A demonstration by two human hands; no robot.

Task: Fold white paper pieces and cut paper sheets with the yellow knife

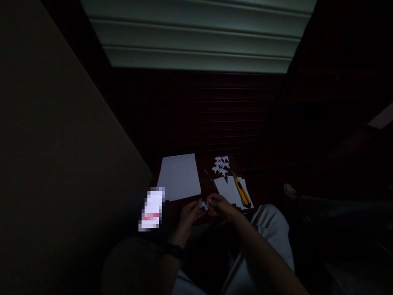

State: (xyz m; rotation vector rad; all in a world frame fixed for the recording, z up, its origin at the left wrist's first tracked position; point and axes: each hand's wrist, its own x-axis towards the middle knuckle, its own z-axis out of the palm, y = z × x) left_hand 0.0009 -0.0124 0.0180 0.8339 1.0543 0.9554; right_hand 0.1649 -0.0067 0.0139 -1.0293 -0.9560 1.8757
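A: What stands furthest left?
B: A pixelated bright patch [152, 209], its contents blurred out, by the left edge of a small dark table [236, 164]. Beside it on the table lies a large white sheet [179, 177].

A: And the hands?
B: In front of the sheet, the person's left hand [192, 210], with a dark band [174, 250] on the wrist, pinches a small white paper piece [204, 204]. The right hand [218, 205] pinches its other side. The piece sits between the fingertips at the table's near edge; fingers cover much of it, so its shape is unclear.

A: Further right?
B: A thin dark tool [209, 176], hard to make out, then a cluster of jagged white cutouts [221, 165], overlapping. Nearer lie notched white papers [226, 187], partly covered by a yellow cutter [241, 190].

A: Far right?
B: A shoe [289, 191], its surroundings lost in darkness.
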